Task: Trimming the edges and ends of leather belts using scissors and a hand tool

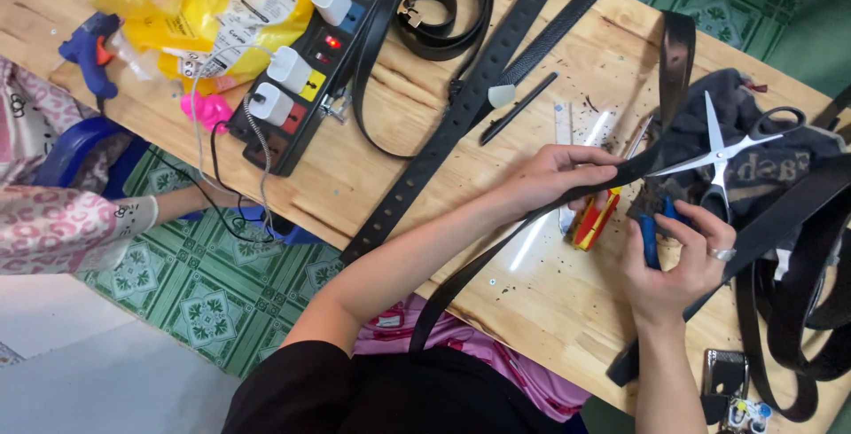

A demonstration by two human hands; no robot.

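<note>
Yellow bag (232,10) far corner, perhaps crumpled

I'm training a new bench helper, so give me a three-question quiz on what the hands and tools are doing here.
1. True or false: the left hand holds a black belt.
2. What does the right hand grip? A) glue gun B) blue-handled tool C) ruler
3. What lies open on the dark cloth?

Key: 1 true; 2 B; 3 the scissors.
</note>
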